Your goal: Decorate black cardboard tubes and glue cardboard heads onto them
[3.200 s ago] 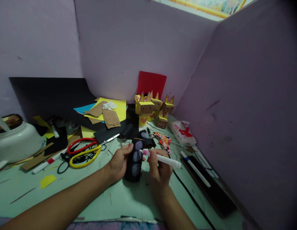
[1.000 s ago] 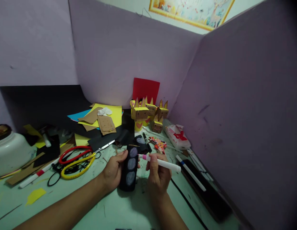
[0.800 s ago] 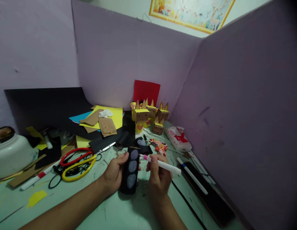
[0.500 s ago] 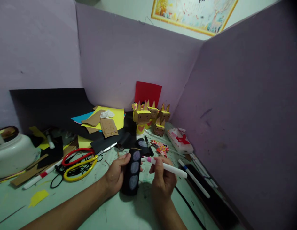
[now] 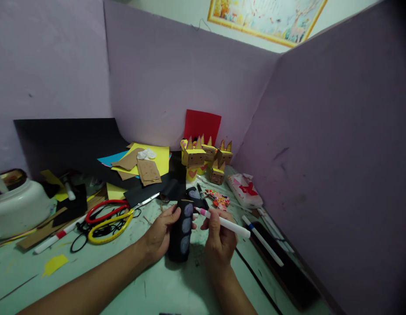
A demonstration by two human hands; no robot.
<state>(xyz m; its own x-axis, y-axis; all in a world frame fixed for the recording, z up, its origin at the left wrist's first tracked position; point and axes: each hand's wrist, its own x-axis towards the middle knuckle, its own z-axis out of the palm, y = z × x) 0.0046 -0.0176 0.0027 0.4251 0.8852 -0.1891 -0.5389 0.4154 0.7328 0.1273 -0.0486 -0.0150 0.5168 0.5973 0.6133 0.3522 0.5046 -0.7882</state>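
A black paper tube (image 5: 179, 236) with three greyish-purple ovals down its side is gripped by my left hand (image 5: 161, 234), thumb on the near face and fingertips showing at its right edge. My right hand (image 5: 220, 238) pinches a white marker (image 5: 232, 226) with a pink collar. The marker's tip points left, close to the tube's upper right edge; whether it touches cannot be made out. Behind the tube lies another black piece (image 5: 194, 194) bearing a pale oval.
Scissors (image 5: 112, 232) with red and yellow handles and a white pot (image 5: 21, 212) are at left. Small cardboard figures (image 5: 194, 157) stand at the back beside coloured papers (image 5: 160, 162). A tissue pack (image 5: 245, 190) and a blue-banded marker (image 5: 263, 240) lie at right.
The tube has turned slightly, its ovals now nearer its right edge. My right hand and the marker have shifted a little up and left.
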